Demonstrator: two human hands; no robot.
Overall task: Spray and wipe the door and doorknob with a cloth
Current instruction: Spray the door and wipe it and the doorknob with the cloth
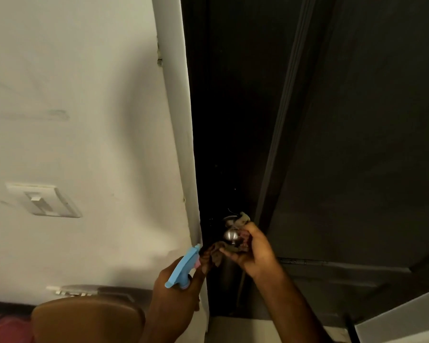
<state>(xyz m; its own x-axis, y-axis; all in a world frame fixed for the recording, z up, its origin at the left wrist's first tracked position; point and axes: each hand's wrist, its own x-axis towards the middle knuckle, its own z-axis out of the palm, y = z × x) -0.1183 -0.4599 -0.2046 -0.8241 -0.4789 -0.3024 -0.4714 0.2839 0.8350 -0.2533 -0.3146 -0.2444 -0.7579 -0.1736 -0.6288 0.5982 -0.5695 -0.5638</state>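
A dark door [332, 144] fills the right half of the head view. Its round silver doorknob [230, 235] sits low near the door's left edge. A brown cloth [242, 220] is wrapped around the knob, with a loose end hanging at the lower left. My right hand [254, 251] grips the cloth against the knob. My left hand [178, 288] holds a spray bottle by its neck; only the blue trigger head [182, 267] shows, its nozzle aimed up toward the knob.
A white wall [84, 107] with a light switch [44, 200] lies left of the white door frame [181, 132]. A brown chair back [87, 318] stands at the lower left. A pale panel [401, 318] is at the lower right.
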